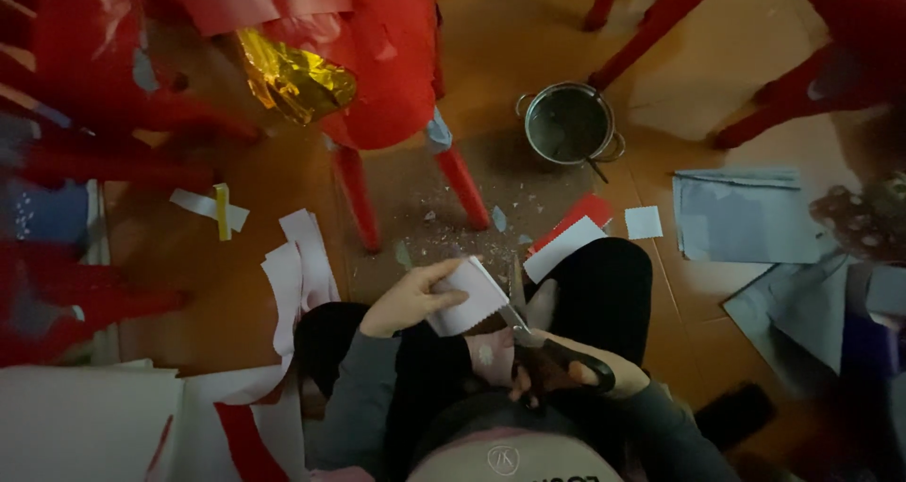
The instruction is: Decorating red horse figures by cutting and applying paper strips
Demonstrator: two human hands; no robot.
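In the head view, the left hand pinches a folded white paper just below picture centre. At its four o'clock the right hand, fingers closed through black-handled scissors, sets the blades against the paper's edge. A metal pot stands on the floor at one o'clock, well apart.

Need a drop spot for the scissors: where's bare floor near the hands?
Bare floor lies right of the metal pot, above the grey sheets. Another patch sits between the yellow strip and the red stool leg. Crowded: white paper strips left of the knees, scraps under the stool.
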